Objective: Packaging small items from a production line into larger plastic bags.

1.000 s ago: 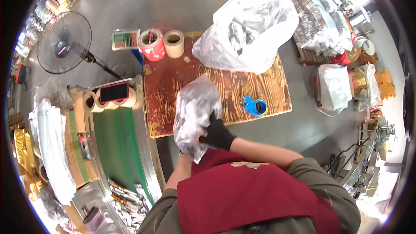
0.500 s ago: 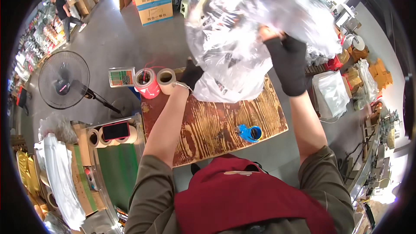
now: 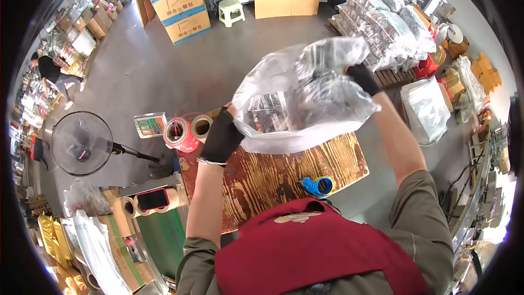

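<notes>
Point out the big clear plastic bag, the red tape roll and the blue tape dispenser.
big clear plastic bag [image 3: 284, 142]: head view, lower bulging wall.
red tape roll [image 3: 184, 141]: head view, outer red side.
blue tape dispenser [image 3: 316, 187]: head view, blue body.

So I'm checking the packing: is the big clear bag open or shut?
Open. The left hand holds the big clear bag by its mouth while the right hand lowers a smaller packet in.

My wooden tabletop [image 3: 262, 177] carries a blue tape dispenser [image 3: 318, 186] at four o'clock, and a red tape roll [image 3: 180, 134] beside a tan one [image 3: 201, 126] at ten o'clock.
</notes>
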A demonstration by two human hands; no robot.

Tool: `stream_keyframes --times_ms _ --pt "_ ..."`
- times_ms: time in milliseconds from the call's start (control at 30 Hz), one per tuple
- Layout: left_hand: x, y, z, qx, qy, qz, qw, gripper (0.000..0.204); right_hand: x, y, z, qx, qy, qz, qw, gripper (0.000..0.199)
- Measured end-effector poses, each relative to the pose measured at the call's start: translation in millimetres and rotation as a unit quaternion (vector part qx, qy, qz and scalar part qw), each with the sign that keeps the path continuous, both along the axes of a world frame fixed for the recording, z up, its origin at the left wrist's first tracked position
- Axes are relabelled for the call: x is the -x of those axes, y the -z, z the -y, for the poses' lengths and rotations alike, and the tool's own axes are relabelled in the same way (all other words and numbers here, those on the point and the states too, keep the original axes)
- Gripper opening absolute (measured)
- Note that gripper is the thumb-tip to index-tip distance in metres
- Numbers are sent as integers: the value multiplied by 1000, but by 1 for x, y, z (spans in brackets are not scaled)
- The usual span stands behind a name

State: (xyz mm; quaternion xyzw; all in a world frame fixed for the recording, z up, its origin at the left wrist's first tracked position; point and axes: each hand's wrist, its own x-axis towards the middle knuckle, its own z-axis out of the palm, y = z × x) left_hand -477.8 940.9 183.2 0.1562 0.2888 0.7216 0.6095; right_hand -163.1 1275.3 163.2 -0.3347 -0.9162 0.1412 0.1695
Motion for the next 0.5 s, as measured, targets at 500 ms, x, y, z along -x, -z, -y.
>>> stream_keyframes --times_ms 500 --pt "-25 -13 -1 84 6 -160 984 8 47 11 -28 62 115 -78 988 21"
